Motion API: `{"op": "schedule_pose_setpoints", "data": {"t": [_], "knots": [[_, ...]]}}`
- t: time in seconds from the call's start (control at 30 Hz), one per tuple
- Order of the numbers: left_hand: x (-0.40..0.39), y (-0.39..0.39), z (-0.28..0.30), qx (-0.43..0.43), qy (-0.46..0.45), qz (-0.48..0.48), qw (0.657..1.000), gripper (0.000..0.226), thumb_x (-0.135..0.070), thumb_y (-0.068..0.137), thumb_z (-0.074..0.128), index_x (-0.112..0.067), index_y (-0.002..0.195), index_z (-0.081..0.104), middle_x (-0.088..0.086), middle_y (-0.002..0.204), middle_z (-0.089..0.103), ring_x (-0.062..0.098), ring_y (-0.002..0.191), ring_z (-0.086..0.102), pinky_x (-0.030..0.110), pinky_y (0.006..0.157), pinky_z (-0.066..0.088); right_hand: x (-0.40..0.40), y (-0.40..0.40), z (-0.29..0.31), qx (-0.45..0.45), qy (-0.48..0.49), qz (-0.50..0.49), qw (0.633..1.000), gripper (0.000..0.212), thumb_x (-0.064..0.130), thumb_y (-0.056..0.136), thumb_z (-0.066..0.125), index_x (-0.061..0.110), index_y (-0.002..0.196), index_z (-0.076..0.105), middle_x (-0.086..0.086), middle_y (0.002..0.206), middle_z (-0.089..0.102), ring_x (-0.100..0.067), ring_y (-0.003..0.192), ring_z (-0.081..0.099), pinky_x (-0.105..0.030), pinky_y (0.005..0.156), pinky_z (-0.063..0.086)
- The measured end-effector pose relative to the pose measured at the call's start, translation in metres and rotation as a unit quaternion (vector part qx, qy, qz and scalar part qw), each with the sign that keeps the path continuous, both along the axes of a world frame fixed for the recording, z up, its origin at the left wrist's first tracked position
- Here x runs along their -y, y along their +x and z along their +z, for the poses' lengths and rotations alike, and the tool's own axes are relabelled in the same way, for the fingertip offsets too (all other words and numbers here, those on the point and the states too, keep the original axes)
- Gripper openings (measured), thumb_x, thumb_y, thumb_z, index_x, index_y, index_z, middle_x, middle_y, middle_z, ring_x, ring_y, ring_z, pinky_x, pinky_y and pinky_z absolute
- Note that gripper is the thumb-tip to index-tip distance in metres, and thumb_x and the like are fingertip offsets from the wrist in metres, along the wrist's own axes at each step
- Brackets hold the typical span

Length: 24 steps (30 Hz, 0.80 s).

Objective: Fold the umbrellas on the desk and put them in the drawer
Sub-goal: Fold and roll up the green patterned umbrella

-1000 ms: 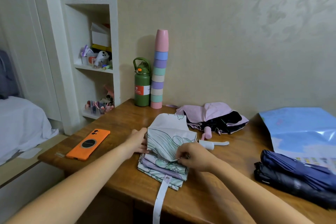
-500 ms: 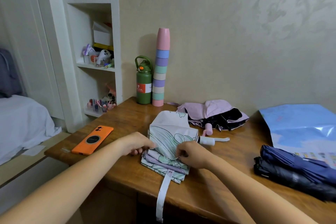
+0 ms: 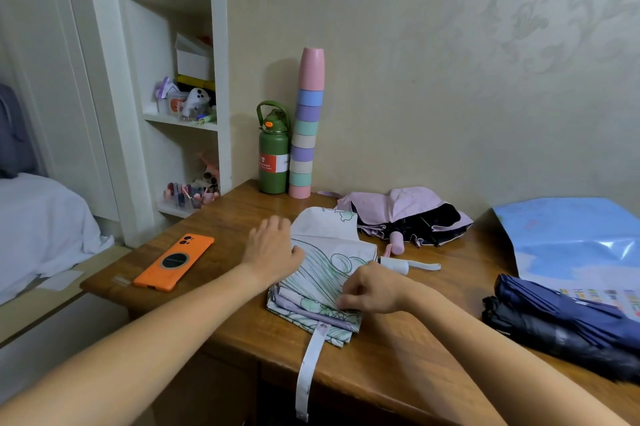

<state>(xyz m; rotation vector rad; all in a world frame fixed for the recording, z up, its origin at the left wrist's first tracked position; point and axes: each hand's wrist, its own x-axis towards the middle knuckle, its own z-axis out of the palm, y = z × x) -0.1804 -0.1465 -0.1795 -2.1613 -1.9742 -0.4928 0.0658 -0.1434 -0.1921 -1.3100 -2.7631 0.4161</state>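
Evidently the work of the moment was the white umbrella (image 3: 329, 263) with the green line print, which lay near the front edge of the desk (image 3: 221, 218), its canopy pleated into flat layers and its closing strap (image 3: 309, 370) hanging over the edge. The right hand (image 3: 370, 290) sat on the near pleats with fingers curled, pinching the cloth at the fold. The left hand (image 3: 272, 249) lay at the canopy's left edge; its fingers seemed to rest flat, though whether they held any cloth could not be told.

The fabric looked thin, light and limp, likely slick, so pleats would probably slide apart unless pinned; the ribs inside would give stiffness along the length only. A sound hold would be across the stacked pleats near the strap's root, rolling toward the white handle (image 3: 394, 264) that poked out on the right, then winding the strap round.

A pink umbrella (image 3: 405, 214) with a black lining sprawled loose behind, just beside the white one and not yet folded. Two dark umbrellas, navy (image 3: 568, 318) and black (image 3: 554, 342), lay bundled at the right, touching each other, under the edge of a blue plastic bag (image 3: 571, 238). No drawer showed. An orange phone (image 3: 173, 261) lay apart to the left.
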Motion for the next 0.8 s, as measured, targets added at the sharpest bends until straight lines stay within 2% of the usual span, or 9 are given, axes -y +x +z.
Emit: {"op": "schedule_pose_setpoints", "data": {"t": [0.07,0.1,0.17,0.27,0.43,0.57,0.63,0.73,0.8], "knots": [[-0.001,0.008,-0.006,-0.055,0.098,-0.126,0.986,0.031,-0.033,0.098,0.043,-0.017,0.124,0.051,0.005,0.13,0.051,0.021,0.119,0.049,0.03,0.092,0.04,0.0,0.001,0.001,-0.007,0.003,-0.005,1.0,0.048,0.063,0.089,0.056,0.02,0.078,0.075,0.002,0.074,0.071,-0.011,0.066,0.059,-0.038,0.069,0.053],[-0.004,0.01,-0.012,-0.071,0.091,-0.18,0.977,0.037,-0.032,0.101,0.043,-0.018,0.134,0.051,0.007,0.145,0.046,0.023,0.134,0.044,0.033,0.105,0.038,0.0,0.001,0.0,-0.01,-0.002,-0.005,1.0,0.047,0.062,0.09,0.056,0.021,0.078,0.076,0.002,0.072,0.071,-0.01,0.065,0.059,-0.039,0.069,0.053],[-0.011,0.015,-0.025,-0.106,0.057,-0.235,0.965,0.052,-0.035,0.107,0.042,-0.025,0.157,0.036,0.007,0.17,0.017,0.026,0.158,0.014,0.039,0.126,0.013,0.0,-0.001,0.001,-0.015,-0.018,-0.01,1.0,0.048,0.062,0.09,0.055,0.021,0.08,0.078,0.004,0.074,0.073,-0.009,0.067,0.062,-0.039,0.072,0.055],[-0.018,0.018,-0.044,-0.119,-0.014,-0.242,0.963,0.062,-0.046,0.109,0.033,-0.038,0.164,0.004,0.001,0.171,-0.017,0.02,0.157,-0.021,0.038,0.126,-0.013,-0.002,-0.004,0.004,-0.008,-0.023,-0.009,1.0,0.049,0.06,0.092,0.052,0.021,0.086,0.082,0.006,0.08,0.077,-0.008,0.073,0.07,-0.033,0.077,0.058],[-0.018,0.016,-0.069,-0.128,-0.063,-0.234,0.962,0.07,-0.054,0.108,0.025,-0.04,0.159,-0.022,0.0,0.167,-0.031,0.016,0.151,-0.035,0.043,0.124,-0.018,-0.015,-0.011,0.006,-0.077,0.116,-0.04,0.989,0.053,0.049,0.099,0.044,0.015,0.072,0.073,-0.001,0.068,0.071,-0.014,0.061,0.063,-0.035,0.066,0.052],[-0.019,0.016,-0.072,-0.112,-0.071,-0.243,0.961,0.071,-0.053,0.108,0.025,-0.042,0.156,-0.025,-0.003,0.163,-0.039,0.013,0.146,-0.042,0.042,0.121,-0.023,-0.052,-0.008,0.006,-0.187,0.182,-0.137,0.956,0.024,0.027,0.096,0.055,0.014,0.088,0.073,0.0,0.087,0.067,-0.017,0.081,0.059,-0.034,0.074,0.045],[-0.019,0.016,-0.073,-0.107,-0.079,-0.248,0.96,0.07,-0.052,0.107,0.025,-0.043,0.157,-0.024,-0.005,0.162,-0.04,0.012,0.145,-0.043,0.043,0.121,-0.023,-0.068,-0.01,0.008,-0.182,0.168,-0.213,0.945,0.021,0.025,0.096,0.054,0.012,0.094,0.07,-0.002,0.095,0.067,-0.022,0.091,0.06,-0.032,0.074,0.038],[-0.019,0.016,-0.073,-0.099,-0.087,-0.25,0.959,0.07,-0.052,0.107,0.025,-0.042,0.158,-0.023,-0.005,0.162,-0.041,0.012,0.145,-0.043,0.045,0.121,-0.022,-0.086,-0.012,0.008,-0.12,0.064,-0.345,0.929,0.032,0.026,0.096,0.051,0.011,0.068,0.047,-0.005,0.073,0.052,-0.03,0.082,0.053,-0.034,0.066,0.031],[-0.019,0.015,-0.073,-0.094,-0.089,-0.254,0.958,0.07,-0.052,0.107,0.025,-0.042,0.158,-0.023,-0.006,0.162,-0.041,0.013,0.145,-0.043,0.046,0.122,-0.021,-0.097,-0.011,0.008,-0.111,0.014,-0.414,0.903,0.028,0.029,0.092,0.051,0.014,0.069,0.047,-0.002,0.073,0.053,-0.028,0.082,0.055,-0.032,0.065,0.035]]}}
